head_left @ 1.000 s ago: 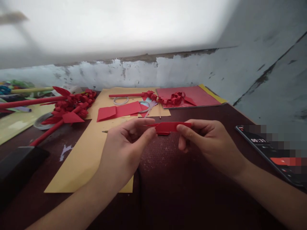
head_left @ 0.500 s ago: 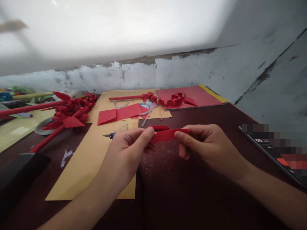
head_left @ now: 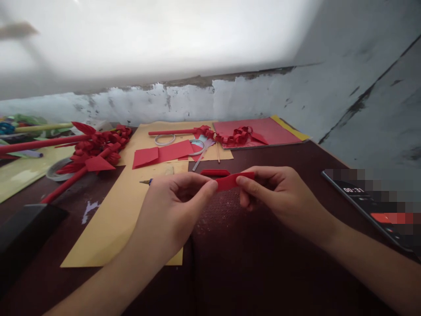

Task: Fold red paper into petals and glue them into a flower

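A small strip of red paper [head_left: 227, 182] is stretched between my two hands above the dark table. My left hand [head_left: 184, 197] pinches its left end between thumb and fingers. At the other end, my right hand [head_left: 272, 188] grips it with the thumb on the near face. Just behind the strip lies a folded piece of red paper [head_left: 215, 172], apart from my fingers. A pen [head_left: 145, 181] with a metal tip pokes out beyond my left hand, most of it hidden.
Red paper flowers on stems [head_left: 101, 149] lie at left near a tape roll [head_left: 54, 171]. Tan paper sheets [head_left: 125, 228] bear red paper pieces [head_left: 171, 151] and another tape roll [head_left: 165, 139]. A red folder [head_left: 279, 131] holds curled paper. A phone [head_left: 365, 206] is at right.
My left hand has slid right along the strip, so less of it shows between my hands. The folded red piece behind now shows fully.
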Motion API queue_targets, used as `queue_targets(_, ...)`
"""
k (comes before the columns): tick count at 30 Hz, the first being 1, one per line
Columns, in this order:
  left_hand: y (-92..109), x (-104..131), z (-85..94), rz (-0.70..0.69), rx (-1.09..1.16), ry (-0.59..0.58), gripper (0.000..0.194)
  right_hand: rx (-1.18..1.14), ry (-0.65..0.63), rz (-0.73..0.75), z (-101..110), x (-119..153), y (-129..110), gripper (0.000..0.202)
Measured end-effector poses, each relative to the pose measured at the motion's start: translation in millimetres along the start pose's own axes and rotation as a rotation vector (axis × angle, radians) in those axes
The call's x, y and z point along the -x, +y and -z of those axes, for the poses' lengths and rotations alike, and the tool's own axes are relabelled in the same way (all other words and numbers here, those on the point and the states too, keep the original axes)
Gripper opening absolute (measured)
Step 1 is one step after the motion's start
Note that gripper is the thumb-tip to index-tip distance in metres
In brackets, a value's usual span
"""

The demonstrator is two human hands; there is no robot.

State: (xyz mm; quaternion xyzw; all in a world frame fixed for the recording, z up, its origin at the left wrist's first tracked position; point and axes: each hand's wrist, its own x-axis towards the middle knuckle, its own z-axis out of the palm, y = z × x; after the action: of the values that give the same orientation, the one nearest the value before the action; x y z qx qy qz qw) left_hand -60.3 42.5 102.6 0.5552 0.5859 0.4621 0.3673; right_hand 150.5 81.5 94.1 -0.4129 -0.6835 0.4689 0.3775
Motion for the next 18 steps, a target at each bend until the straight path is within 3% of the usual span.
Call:
queue_targets(14,-5.5,-3.1,-1.0,-0.006,0.075,-0.049,0.013,-0.031,0.026,-0.03,-3.5,1.1,1.2,0.014)
queue_targets(18,-4.0,-3.6,-2.2,0.029,0.159,-0.12,0.022,-0.035,0.044,-0.034,-3.7,0.6,0.4,0.015)
